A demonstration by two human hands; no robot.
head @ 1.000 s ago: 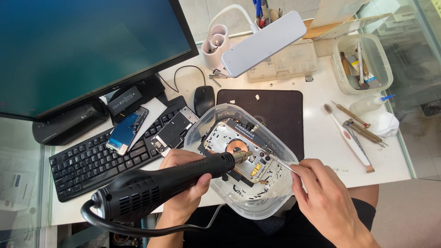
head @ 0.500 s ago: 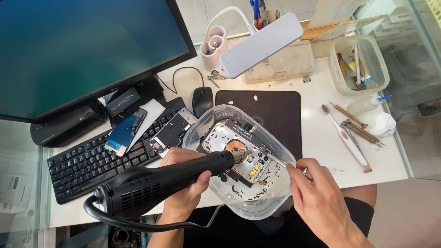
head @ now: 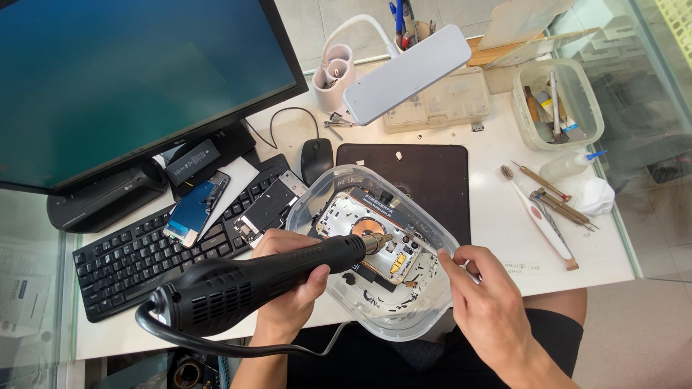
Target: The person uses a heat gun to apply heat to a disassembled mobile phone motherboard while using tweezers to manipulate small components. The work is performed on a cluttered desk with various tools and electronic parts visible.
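My left hand [head: 288, 288] grips a black hot-air gun [head: 245, 281] by its barrel, its metal nozzle pointing at an opened phone [head: 375, 234] with a copper-coloured coil. The phone lies inside a clear plastic tub [head: 425, 302] at the desk's near edge. My right hand [head: 486, 302] is closed on thin metal tweezers [head: 432, 248], whose tip reaches the phone's lower right part. The gun's black cord loops below my left wrist.
A black keyboard [head: 122, 263] with two phone parts on it lies left, under a monitor [head: 130, 79]. Behind the tub sit a dark mat [head: 425, 166], a mouse [head: 316, 158] and a white lamp [head: 407, 72]. At right are a toothbrush [head: 537, 216], tools and a tool tub [head: 559, 104].
Both hands have kept their hold on the gun and tweezers over the phone; only the view has shifted slightly.
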